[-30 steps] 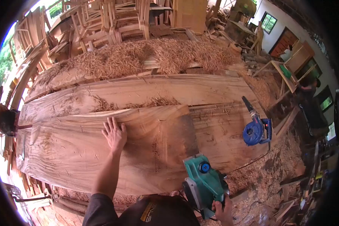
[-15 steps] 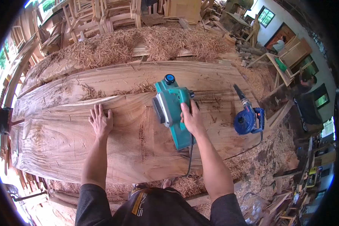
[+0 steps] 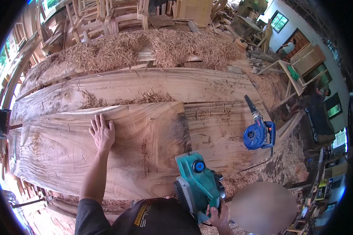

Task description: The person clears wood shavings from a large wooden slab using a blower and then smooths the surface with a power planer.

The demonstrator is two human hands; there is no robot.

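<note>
My left hand (image 3: 102, 132) lies flat on a wide wooden slab (image 3: 66, 152), its fingers spread over the grain. Down at the lower right, close to my body, my right hand (image 3: 220, 216) is wrapped round the rear handle of a teal electric planer (image 3: 198, 178). The planer is tilted, off the slab's right end, with its blue-capped knob facing up. A dark patch marks that end of the slab, and a line of shavings crosses it. The slab rests on larger planks (image 3: 215, 121).
A blue blower (image 3: 255, 135) lies on the planks at the right, its black nozzle pointing away. Heaped wood shavings (image 3: 176, 45) cover the far side. Wooden frames (image 3: 106, 17) stand behind. Two people are in the right background. A blurred round patch hides part of the lower right.
My right hand has pulled the planer back toward my body and to the right, uncovering the slab's dark end. My left hand stays on the slab in nearly the same place.
</note>
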